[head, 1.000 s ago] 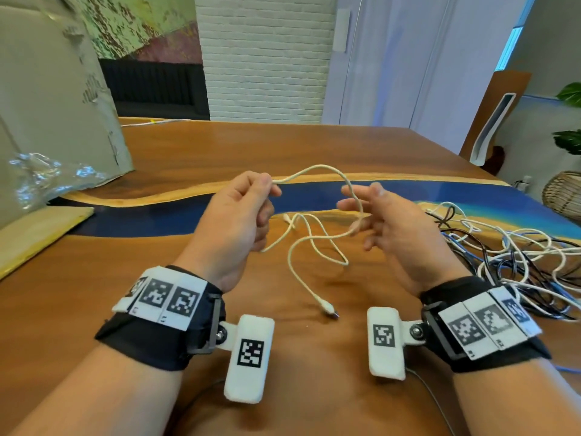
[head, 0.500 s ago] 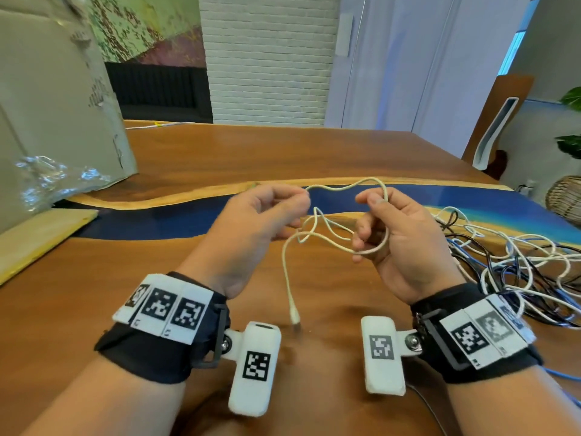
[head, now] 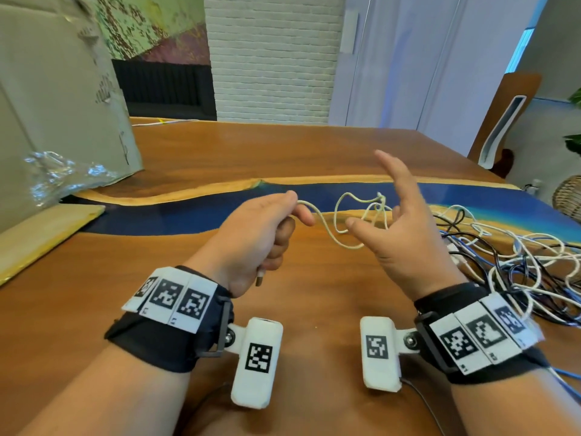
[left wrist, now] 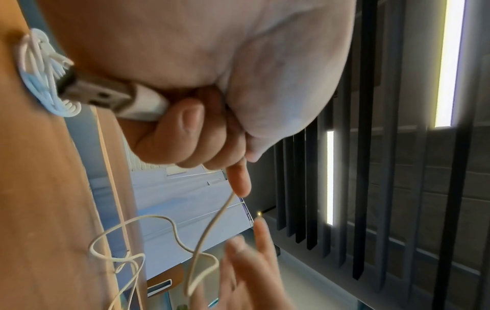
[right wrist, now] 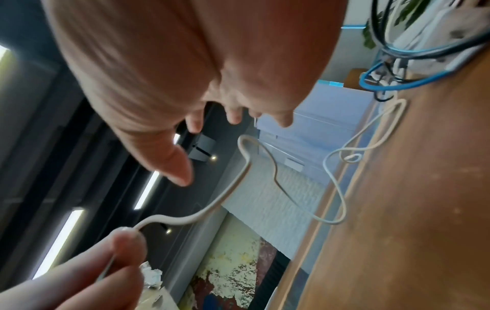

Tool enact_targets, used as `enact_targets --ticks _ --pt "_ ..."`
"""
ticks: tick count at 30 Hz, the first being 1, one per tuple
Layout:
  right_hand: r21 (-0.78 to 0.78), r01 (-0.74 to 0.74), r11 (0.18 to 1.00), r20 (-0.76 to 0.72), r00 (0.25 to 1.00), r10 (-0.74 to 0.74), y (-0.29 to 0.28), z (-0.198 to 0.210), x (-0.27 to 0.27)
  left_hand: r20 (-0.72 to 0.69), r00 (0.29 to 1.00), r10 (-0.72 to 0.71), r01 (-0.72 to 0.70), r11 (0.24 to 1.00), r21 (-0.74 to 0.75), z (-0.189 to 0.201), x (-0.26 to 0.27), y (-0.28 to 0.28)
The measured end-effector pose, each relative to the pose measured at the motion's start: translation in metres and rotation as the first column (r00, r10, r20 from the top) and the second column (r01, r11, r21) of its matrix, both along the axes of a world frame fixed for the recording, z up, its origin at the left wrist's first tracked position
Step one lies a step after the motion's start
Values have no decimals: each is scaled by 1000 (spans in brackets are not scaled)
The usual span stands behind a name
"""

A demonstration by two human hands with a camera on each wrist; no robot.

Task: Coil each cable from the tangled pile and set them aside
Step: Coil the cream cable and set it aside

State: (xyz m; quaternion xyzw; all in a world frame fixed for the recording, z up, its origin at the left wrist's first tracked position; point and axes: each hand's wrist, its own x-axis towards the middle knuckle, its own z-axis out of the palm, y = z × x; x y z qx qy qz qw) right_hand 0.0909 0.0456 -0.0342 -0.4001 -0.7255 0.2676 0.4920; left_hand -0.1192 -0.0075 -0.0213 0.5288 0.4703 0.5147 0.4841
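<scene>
Head view: the left hand (head: 251,234) grips the white cable (head: 342,221), its USB plug (left wrist: 106,98) poking out below the fist. Its slack runs sideways to the right hand (head: 399,234), which is spread wide, holding nothing, just beside the loops.

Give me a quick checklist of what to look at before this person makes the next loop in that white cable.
1. Left hand grips the white cable: ok.
2. USB plug tucked in the left fist: ok.
3. Right hand holds the cable: not ok; its fingers are spread open.
4. Loops neat: not ok; they hang loose and crossed.
5. Cable free of the tangled pile: cannot tell.
6. Bare table below the hands: ok.
</scene>
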Motion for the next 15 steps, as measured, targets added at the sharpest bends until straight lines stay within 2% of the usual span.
enact_targets --ticks 3,7,11,15 --pt "1 -189 982 48 981 188 -11 5 -8 8 997 -78 78 997 29 -3 6 0" --pt "-181 -296 938 105 942 318 -18 5 -12 202 975 -91 89 996 21 2 1 0" --pt "-124 -195 973 245 944 221 -13 4 -8 252 965 -77 84 996 -19 6 -7 -2" --pt "-46 -177 983 219 958 183 -15 8 -9 308 947 -88 96 995 -8 7 -7 -3"
